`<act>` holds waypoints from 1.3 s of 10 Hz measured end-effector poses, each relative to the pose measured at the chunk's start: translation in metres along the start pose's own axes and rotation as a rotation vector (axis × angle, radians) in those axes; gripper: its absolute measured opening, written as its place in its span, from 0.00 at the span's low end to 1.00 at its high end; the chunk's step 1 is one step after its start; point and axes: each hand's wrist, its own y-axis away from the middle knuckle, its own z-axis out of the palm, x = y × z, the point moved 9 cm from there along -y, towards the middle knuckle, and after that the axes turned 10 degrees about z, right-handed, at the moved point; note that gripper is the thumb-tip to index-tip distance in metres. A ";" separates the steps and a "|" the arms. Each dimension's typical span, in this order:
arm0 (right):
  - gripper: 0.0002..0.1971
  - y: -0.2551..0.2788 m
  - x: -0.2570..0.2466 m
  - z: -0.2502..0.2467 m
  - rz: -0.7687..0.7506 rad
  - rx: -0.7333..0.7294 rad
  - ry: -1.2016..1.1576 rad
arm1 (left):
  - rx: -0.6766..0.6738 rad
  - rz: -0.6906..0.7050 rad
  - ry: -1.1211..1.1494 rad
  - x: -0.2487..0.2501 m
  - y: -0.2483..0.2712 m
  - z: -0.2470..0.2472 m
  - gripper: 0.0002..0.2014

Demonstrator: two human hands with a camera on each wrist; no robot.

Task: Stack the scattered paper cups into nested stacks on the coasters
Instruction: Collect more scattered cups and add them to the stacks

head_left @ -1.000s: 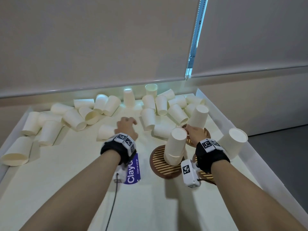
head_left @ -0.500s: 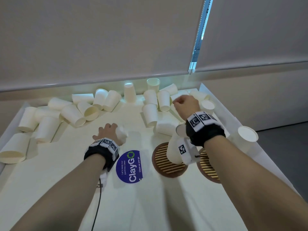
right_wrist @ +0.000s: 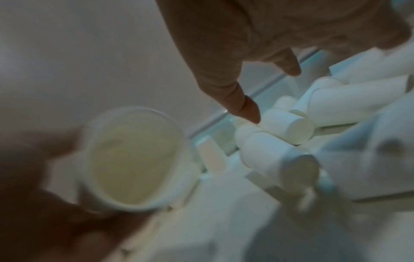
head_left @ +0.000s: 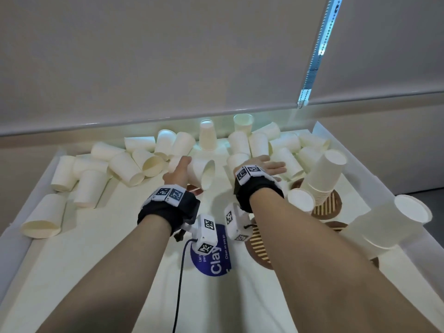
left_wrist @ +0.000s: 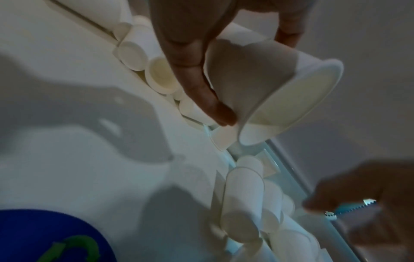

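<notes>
Left hand: the left hand [head_left: 179,173] is hovering above the bench [head_left: 101,236], its grip curling round a single paper cup [head_left: 200,173]; in the left wrist view the thumb and fingers [left_wrist: 201,92] are pinching the cup's wall [left_wrist: 253,74].
Held cup: it is lying sideways in the air, its open mouth facing toward the right hand and slightly downward.
Right hand: the right hand [head_left: 262,165] is reaching over the loose cups at the back, its grip spread, fingers straight and holding nothing; in the right wrist view a fingertip [right_wrist: 248,108] is pointing down just above a lying cup [right_wrist: 289,124], and whether it is touching cannot be told.
Scattered cups: a crowd of loose cups [head_left: 125,162] is lying on its sides along the far edge of the bench, with a few standing, such as the upside-down cup [head_left: 207,135] near the wall.
Stacks: a tall nested stack [head_left: 322,179] is leaning on a brown slatted coaster [head_left: 329,207] at the right; another stack [head_left: 389,224] is tilting toward the right rim.
Other coasters: a brown coaster [head_left: 258,246] is showing partly under the right forearm, beside a blue round sticker [head_left: 213,263].
</notes>
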 end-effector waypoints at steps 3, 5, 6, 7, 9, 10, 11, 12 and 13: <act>0.30 -0.034 0.033 0.032 0.110 -0.074 -0.033 | -0.040 -0.097 0.107 -0.019 -0.027 -0.015 0.38; 0.29 -0.020 0.046 0.027 0.053 -0.192 -0.300 | -0.041 -0.049 0.092 -0.025 -0.023 -0.012 0.35; 0.27 -0.005 0.044 0.019 -0.017 -0.220 -0.296 | 0.012 0.059 0.042 -0.013 -0.016 -0.019 0.34; 0.20 0.016 0.031 0.001 -0.095 -0.213 -0.338 | 0.086 0.125 0.058 0.001 -0.006 -0.026 0.36; 0.19 0.053 0.023 -0.021 -0.113 -0.321 -0.472 | -0.022 0.344 -0.189 0.032 0.036 0.003 0.32; 0.11 0.066 0.017 -0.039 -0.156 -0.398 -0.534 | -0.152 0.461 -0.308 0.044 0.069 0.033 0.30; 0.19 0.065 0.025 -0.069 -0.138 -0.385 -0.565 | -0.279 0.528 -0.318 0.054 0.102 0.061 0.28; 0.28 0.053 0.038 -0.102 -0.126 -0.269 -0.477 | -0.376 0.656 -0.366 0.064 0.138 0.088 0.29; 0.26 0.042 0.059 -0.132 -0.109 -0.177 -0.435 | -0.506 0.821 -0.466 0.069 0.174 0.121 0.29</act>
